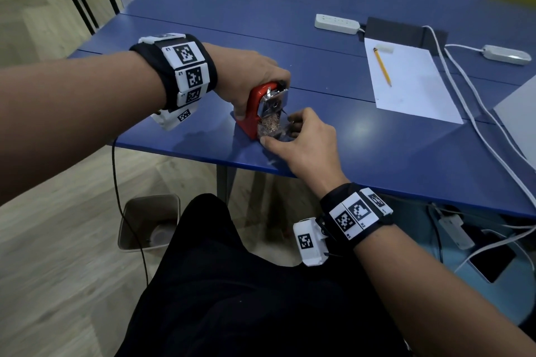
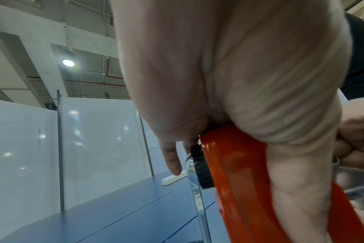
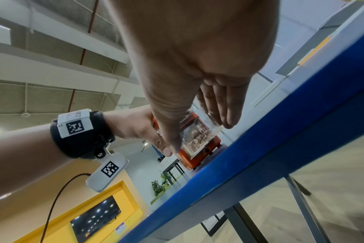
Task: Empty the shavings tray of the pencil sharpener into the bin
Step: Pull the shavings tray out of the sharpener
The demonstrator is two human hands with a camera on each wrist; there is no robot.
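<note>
A red pencil sharpener (image 1: 256, 109) (image 2: 237, 172) (image 3: 202, 156) stands near the front edge of the blue table (image 1: 377, 136). My left hand (image 1: 255, 78) (image 2: 239, 98) grips its body from above, thumb down the near side. A clear shavings tray (image 1: 272, 129) (image 3: 199, 136), full of brown shavings, sticks partway out of the sharpener's front. My right hand (image 1: 293, 132) (image 3: 197, 118) pinches this tray, thumb on one side and fingers on the other. A grey bin (image 1: 149, 222) sits on the floor below the table's front edge, left of my knee.
A sheet of white paper (image 1: 412, 87) with a yellow pencil (image 1: 382, 66) lies to the right. White power strips (image 1: 336, 24) and cables (image 1: 470, 101) run along the back right. A black cable (image 1: 116, 182) hangs from my left wrist past the bin.
</note>
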